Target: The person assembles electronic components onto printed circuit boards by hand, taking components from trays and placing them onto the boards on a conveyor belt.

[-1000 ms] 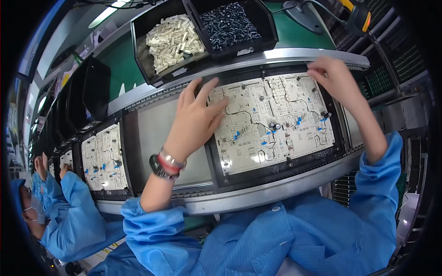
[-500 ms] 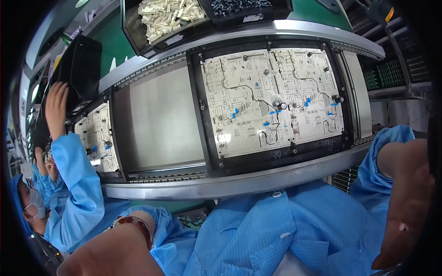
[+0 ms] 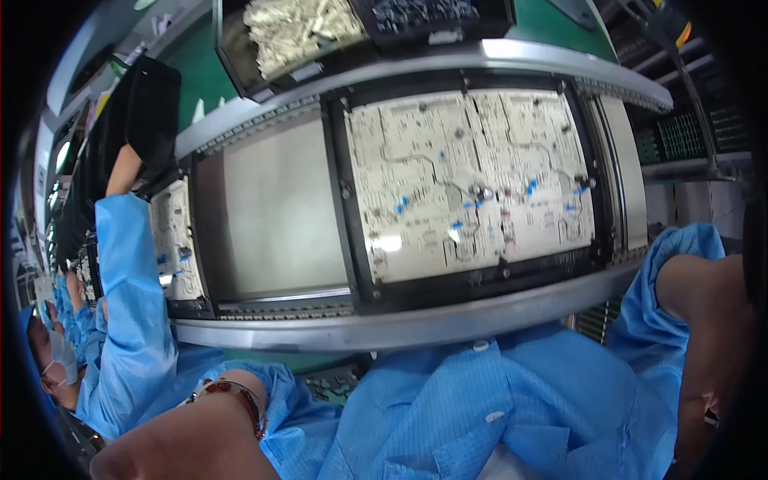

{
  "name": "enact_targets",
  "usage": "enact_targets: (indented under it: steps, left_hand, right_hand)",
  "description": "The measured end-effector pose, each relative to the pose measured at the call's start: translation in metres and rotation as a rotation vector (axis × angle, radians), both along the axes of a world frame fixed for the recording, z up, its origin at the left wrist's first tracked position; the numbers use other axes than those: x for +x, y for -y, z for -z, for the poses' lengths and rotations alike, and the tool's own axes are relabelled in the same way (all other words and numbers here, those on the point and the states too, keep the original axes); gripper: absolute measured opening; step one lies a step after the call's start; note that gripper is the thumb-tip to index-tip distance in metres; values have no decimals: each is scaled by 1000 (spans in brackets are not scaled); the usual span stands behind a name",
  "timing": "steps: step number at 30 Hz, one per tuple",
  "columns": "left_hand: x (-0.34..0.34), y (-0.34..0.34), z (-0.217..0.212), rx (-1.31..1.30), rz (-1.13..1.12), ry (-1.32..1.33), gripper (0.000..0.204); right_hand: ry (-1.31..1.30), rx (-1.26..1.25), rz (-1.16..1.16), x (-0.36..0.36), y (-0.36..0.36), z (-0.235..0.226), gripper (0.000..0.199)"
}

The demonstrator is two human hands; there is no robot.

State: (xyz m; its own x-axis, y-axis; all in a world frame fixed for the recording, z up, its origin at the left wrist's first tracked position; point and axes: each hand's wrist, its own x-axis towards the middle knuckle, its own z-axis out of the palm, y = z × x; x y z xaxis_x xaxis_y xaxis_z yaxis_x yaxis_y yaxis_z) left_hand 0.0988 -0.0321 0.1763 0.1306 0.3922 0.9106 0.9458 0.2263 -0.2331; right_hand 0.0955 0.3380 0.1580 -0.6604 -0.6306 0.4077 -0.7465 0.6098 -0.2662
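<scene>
My left hand (image 3: 180,444) fills the lower left corner, raised close to the camera, with a beaded bracelet (image 3: 232,392) round its wrist. Its fingers fall outside the picture. On the far right my right hand (image 3: 712,352) is lifted too, dark and cut off by the rim, so its fingers are hidden. Neither hand touches the pale circuit board (image 3: 416,216) in front of me. That double board lies in a black frame (image 3: 339,196) on the conveyor and bears small blue and dark components.
The conveyor's metal rail (image 3: 416,324) runs between me and the board. Beyond it stand black bins with white parts (image 3: 304,32) and dark parts (image 3: 424,12). At left, a co-worker's blue sleeve (image 3: 132,280) reaches toward a black bin (image 3: 156,112), beside another board (image 3: 180,240).
The co-worker's hand has gone into or behind the black bin. My left hand has shifted slightly, and my right has moved nearer the rim. The picture has blurred a little.
</scene>
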Motion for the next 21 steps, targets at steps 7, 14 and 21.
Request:
enact_targets:
  steps: [7,14,21]
  left_hand:
    - [-77,-12,8,-235,-176,395,20]
    - [-240,-4,71,-897,-918,443,19]
    - [-281,-11,111,-758,-774,488,16]
  right_hand:
    - [-78,-17,-3,-42,53,-30,22]
    - [-32,86,170,-228,81,66,34]
    - [186,164,130,-279,52,108,33]
